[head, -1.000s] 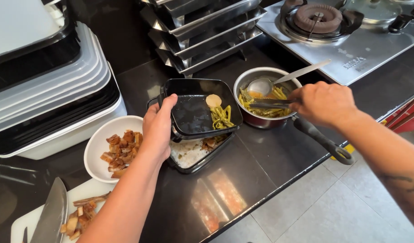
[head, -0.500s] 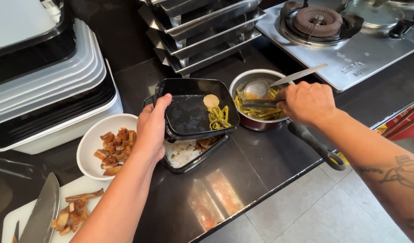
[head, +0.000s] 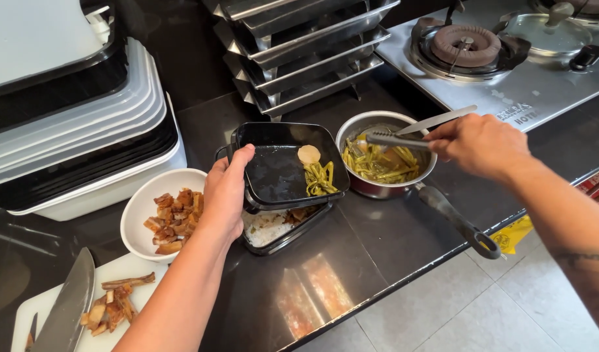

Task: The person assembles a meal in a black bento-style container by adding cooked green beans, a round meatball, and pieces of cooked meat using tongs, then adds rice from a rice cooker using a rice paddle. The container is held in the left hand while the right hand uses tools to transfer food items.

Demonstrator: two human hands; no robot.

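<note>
My left hand (head: 226, 193) grips the left edge of a black square food container (head: 273, 175), held tilted over a second black container (head: 281, 228) with white rice in it. Inside the held container lie green vegetable strips (head: 319, 178) and a pale round slice (head: 308, 154). My right hand (head: 477, 143) holds metal tongs (head: 404, 132) whose tips reach into a small steel saucepan (head: 385, 164) full of green vegetables in yellow sauce. The pan's black handle (head: 457, 220) points toward the counter's front edge.
A white bowl of browned meat pieces (head: 167, 213) sits left of my hand. A white cutting board (head: 84, 306) holds a cleaver (head: 63, 311) and meat scraps. Stacked plastic containers (head: 71, 137) stand at left, steel trays (head: 306, 52) behind, a gas stove (head: 466, 45) at right.
My right hand has drawn back slightly to the right, the tongs staying over the saucepan. My left hand keeps holding the black container in much the same place.
</note>
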